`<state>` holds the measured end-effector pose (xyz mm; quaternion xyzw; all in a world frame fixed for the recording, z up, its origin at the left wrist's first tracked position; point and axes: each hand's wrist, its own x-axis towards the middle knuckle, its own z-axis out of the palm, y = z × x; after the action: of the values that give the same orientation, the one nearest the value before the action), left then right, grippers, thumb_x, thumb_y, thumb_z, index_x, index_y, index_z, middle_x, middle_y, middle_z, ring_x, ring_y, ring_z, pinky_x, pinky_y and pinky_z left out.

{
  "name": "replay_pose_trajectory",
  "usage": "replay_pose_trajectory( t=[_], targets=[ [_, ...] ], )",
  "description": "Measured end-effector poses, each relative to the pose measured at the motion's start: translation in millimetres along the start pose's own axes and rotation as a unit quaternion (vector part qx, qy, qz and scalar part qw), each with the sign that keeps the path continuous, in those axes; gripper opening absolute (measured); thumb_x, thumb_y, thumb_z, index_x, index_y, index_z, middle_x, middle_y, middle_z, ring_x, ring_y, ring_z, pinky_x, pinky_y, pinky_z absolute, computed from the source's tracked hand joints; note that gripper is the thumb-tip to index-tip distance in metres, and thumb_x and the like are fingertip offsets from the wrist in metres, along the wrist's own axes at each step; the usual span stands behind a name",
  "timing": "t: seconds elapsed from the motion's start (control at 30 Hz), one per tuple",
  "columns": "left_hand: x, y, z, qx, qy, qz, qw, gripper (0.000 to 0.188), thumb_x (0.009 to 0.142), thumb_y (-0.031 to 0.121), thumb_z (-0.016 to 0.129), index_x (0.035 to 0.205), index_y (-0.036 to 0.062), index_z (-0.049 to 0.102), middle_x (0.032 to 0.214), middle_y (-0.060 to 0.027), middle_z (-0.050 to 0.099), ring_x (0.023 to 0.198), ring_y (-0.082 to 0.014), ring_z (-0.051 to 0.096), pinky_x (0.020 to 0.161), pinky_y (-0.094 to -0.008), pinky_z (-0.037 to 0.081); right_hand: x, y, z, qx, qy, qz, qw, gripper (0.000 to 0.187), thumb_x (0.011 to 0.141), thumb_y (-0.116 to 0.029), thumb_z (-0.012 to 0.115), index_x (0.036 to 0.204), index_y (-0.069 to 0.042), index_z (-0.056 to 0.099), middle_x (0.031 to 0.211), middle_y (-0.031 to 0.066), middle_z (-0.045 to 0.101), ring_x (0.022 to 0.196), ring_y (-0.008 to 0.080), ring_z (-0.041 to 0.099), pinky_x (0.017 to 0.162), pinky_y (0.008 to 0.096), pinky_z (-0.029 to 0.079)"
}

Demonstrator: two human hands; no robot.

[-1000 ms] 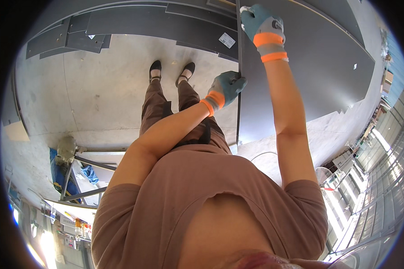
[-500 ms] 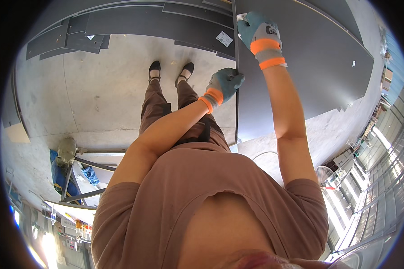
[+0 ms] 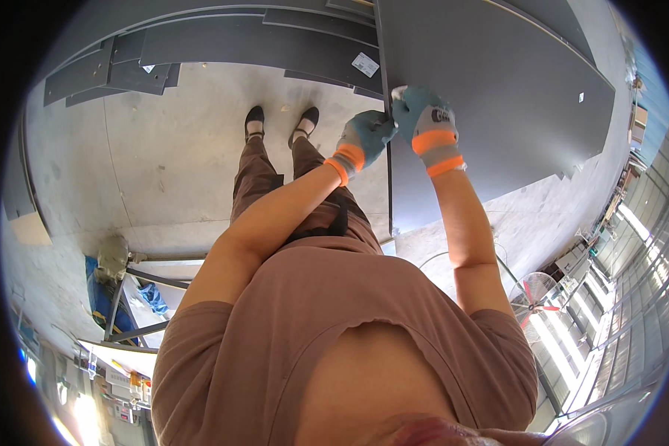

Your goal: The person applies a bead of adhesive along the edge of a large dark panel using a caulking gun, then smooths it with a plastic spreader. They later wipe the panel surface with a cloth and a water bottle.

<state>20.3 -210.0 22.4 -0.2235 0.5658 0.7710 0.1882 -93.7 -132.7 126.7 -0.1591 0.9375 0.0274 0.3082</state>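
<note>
A large dark grey panel [image 3: 490, 97] slants across the right, its long left edge running toward me. My left hand [image 3: 366, 140], in a grey-and-teal glove with an orange cuff, is closed at that edge, with its thumb toward the panel. Just right of it, my right hand [image 3: 426, 123], gloved alike, is bent over the same edge with its fingers closed. A small white wad [image 3: 399, 92] shows at its fingertips; its kind is too small to make out. The two hands nearly touch.
More dark grey boards [image 3: 201, 43] lie stacked along the far side, one with a white label [image 3: 365, 65]. A metal-framed stand [image 3: 137, 305] is at the near left, beside blue material [image 3: 154, 299]. A fan [image 3: 534, 303] with red blades stands at the right.
My right hand has slid toward me along the panel's edge, from the far part down to beside my left hand. The left hand stays about where it was.
</note>
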Motion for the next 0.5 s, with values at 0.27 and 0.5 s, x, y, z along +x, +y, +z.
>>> replay_pose_trajectory(
  t=[0.27, 0.5],
  targets=[
    [-40.6, 26.3, -33.6, -0.276, -0.008, -0.053, 0.96, 0.038, 0.104, 0.031, 0.062, 0.128, 0.0015, 0.064, 0.105, -0.0039, 0.07, 0.085, -0.0097, 0.066, 0.074, -0.0264, 0.056, -64.3, -7.5, 25.9, 0.33, 0.155, -0.064, 0.929, 0.019, 0.091, -0.019, 0.066, 0.097, -0.002, 0.074, 0.089, 0.0194, 0.072, 0.08, 0.0373, 0.068, 0.071, 0.044, 0.055],
    [-21.0, 50.1, -59.8, -0.233, -0.012, 0.032, 0.972, 0.028, 0.103, 0.015, 0.063, 0.126, -0.0007, 0.067, 0.109, -0.0067, 0.071, 0.089, -0.0128, 0.068, 0.079, -0.0272, 0.056, -32.2, -25.5, 36.5, 0.388, 0.223, -0.151, 0.882, 0.011, 0.089, -0.005, 0.069, 0.099, -0.001, 0.072, 0.086, 0.0162, 0.071, 0.073, 0.0292, 0.069, 0.064, 0.039, 0.053]
  ],
)
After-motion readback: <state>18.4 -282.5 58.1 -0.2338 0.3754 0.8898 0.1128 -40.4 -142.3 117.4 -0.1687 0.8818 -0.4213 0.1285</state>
